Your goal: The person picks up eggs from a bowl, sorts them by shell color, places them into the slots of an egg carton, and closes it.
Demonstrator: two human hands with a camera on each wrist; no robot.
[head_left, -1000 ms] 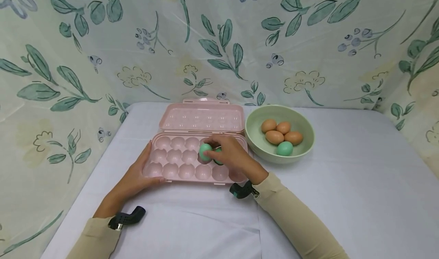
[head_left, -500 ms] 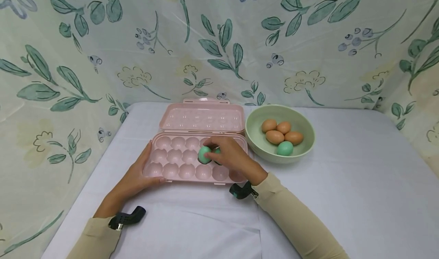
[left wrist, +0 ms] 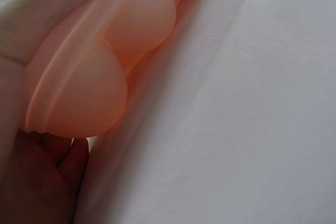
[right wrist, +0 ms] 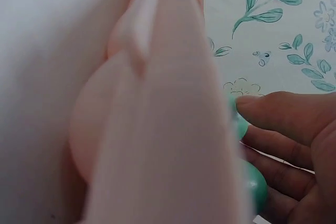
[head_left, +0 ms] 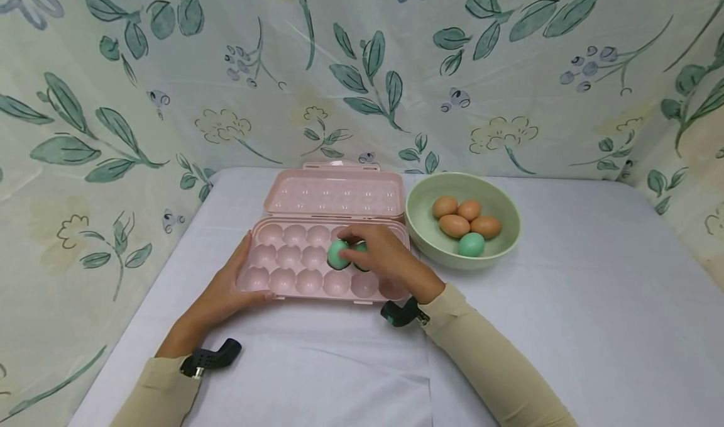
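Observation:
A pink egg tray (head_left: pixel 310 282) lies with its lid (head_left: pixel 334 192) folded back. My left hand (head_left: pixel 223 288) holds its left end, thumb along the front edge and fingers at the side; in the left wrist view the tray's rounded cups (left wrist: pixel 84 93) show between thumb and fingers. Over the middle row, my right hand (head_left: pixel 380 251) pinches a green egg (head_left: pixel 337 255) that sits in a cup right of centre. Partly covered by the fingers, a second green egg (head_left: pixel 362 265) is in the neighbouring cup to the right. Some back-row cups are hidden by this hand.
Close to the tray's right side stands a light green bowl (head_left: pixel 421 244). It holds several brown eggs (head_left: pixel 455 226) and one green egg (head_left: pixel 471 244). A white cloth (head_left: pixel 594 288) covers the table, and a floral sheet (head_left: pixel 430 131) hangs behind it.
The pinched green egg has gone down a little into its cup, with my right fingers still on it. My left hand has stayed on the tray's end.

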